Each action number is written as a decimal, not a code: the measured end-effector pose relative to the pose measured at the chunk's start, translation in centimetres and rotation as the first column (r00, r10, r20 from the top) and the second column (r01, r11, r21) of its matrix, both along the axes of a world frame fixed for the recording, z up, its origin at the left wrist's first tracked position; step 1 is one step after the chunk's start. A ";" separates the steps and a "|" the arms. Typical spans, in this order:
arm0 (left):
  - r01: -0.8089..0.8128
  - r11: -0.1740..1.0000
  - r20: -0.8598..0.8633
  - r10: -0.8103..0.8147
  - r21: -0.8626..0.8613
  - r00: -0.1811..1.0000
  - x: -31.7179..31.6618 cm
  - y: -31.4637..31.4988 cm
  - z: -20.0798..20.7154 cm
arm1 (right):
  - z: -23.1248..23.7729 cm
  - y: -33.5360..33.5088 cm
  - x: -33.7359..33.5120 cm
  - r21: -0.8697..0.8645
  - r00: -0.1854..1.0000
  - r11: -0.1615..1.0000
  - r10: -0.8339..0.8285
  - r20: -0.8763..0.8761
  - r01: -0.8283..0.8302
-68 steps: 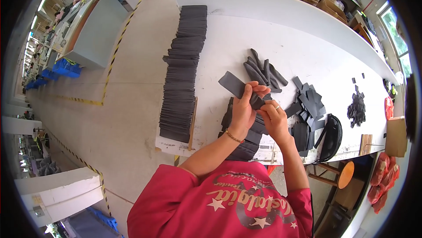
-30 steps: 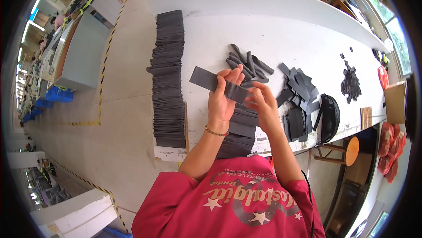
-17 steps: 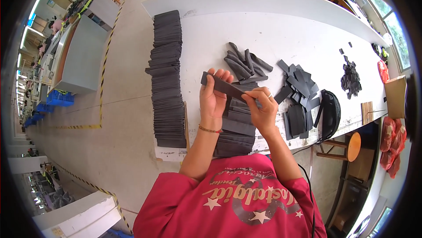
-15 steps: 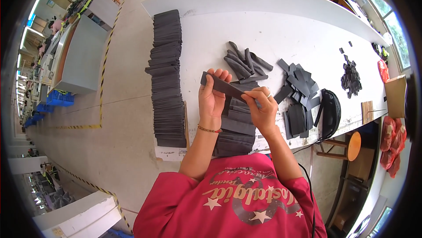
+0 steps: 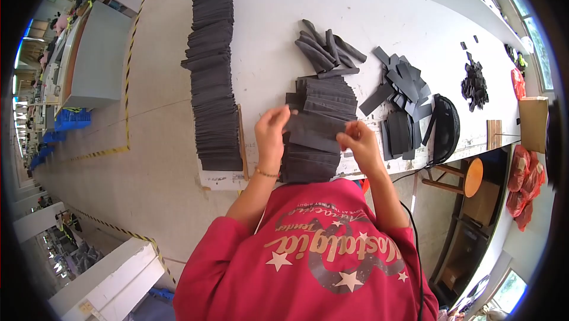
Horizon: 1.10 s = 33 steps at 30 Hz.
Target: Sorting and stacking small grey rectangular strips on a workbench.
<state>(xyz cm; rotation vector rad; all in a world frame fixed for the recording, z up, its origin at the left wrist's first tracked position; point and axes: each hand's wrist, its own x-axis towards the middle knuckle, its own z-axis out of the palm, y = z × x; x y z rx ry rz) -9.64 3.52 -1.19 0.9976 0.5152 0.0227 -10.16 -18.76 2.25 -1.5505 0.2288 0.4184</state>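
Observation:
A flat dark grey fabric piece (image 5: 317, 131) stretches between my two hands above the near stack. My left hand (image 5: 271, 134) pinches its left end between thumb and fingers. At the right end, the thumb and fingertips of my right hand (image 5: 360, 141) close on its corner. Under and around it lies the near stack of similar dark fabric pieces (image 5: 311, 165), overlapping in a row that runs away from me. Beyond that stack rests a loose heap of curled fabric strips (image 5: 326, 48).
A long row of stacked fabric pieces (image 5: 211, 84) lines the white table's left side. To the right are a scattered pile of flat dark pieces (image 5: 403, 84), a black mesh-like pouch (image 5: 446, 128) and a heap of small black bits (image 5: 474, 87). A stool (image 5: 472, 177) stands beside the table.
Both hands have come down toward the near stack. The fabric piece, a narrow strip before, now shows wider and flat. The whole view has shifted, with the table higher in the picture.

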 end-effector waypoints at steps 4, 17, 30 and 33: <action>0.009 0.890 0.013 -0.017 0.456 1.000 -1.9 0.3 -5.0 | -4.5 -1.7 -2.5 -0.013 0.994 1.000 -0.020 -0.105 0.018; 0.116 0.938 -0.326 -0.004 0.325 0.945 20.6 -4.3 -9.6 | -11.0 -10.9 8.0 -0.936 0.855 0.207 0.386 0.347 0.286; 0.127 0.992 -0.174 -0.130 -0.026 0.976 20.3 -4.2 -8.9 | -14.9 -14.6 11.8 -0.978 0.566 0.102 0.803 0.188 0.181; 0.173 0.976 -0.122 -0.190 -0.133 0.974 18.1 -3.4 -7.2 | -11.5 -12.6 12.5 -0.984 0.751 0.137 0.660 0.007 -0.111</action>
